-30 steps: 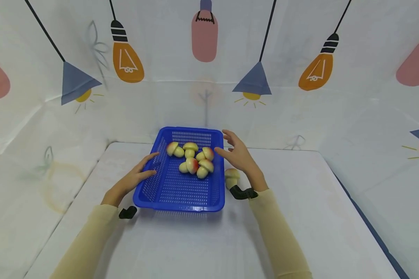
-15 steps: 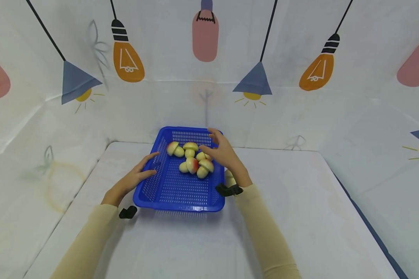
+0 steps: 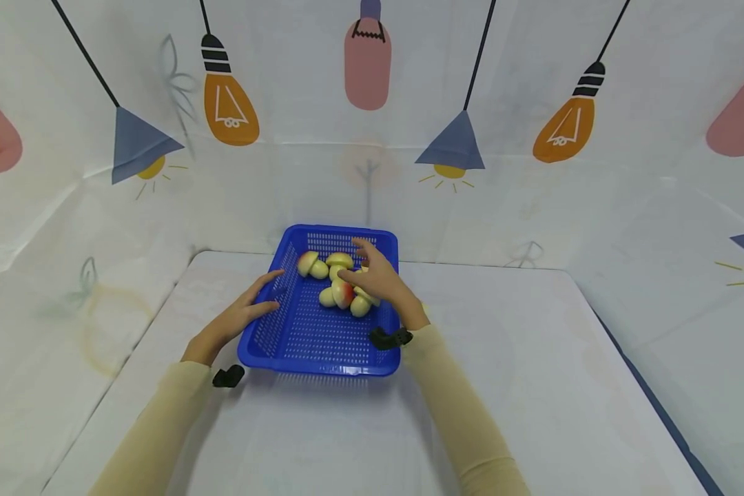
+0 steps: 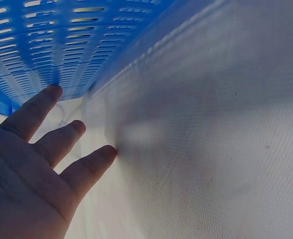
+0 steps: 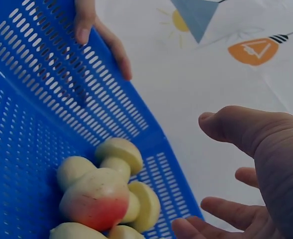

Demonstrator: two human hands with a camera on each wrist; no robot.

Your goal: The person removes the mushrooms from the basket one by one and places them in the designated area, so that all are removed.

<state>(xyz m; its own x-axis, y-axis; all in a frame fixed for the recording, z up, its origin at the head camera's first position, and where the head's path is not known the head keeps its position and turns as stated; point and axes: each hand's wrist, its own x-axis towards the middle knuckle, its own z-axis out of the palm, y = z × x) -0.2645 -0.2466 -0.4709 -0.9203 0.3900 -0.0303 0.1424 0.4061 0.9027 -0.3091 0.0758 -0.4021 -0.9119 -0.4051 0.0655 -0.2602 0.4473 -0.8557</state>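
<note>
Right hand (image 3: 381, 279) has moved from beside the blue basket (image 3: 297, 337) to over the toy mushrooms (image 3: 342, 293) inside it, fingers spread, gripping nothing (likely about to pick one). Left hand (image 3: 248, 313) unchanged, flat against the basket's left wall.

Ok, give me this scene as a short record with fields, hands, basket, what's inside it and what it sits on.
Left hand: left hand rests with straight fingers against the left wall of the blue perforated plastic basket, holding nothing.
Right hand: right hand hovers open over the basket's right half, above the toys; contact cannot be told.
Contents: pale yellow toy mushrooms with red blush, clustered toward the far end of the basket.
Surface: white cloth-covered table.
Backdrop: white cloth printed with lamps and light bulbs.
</note>
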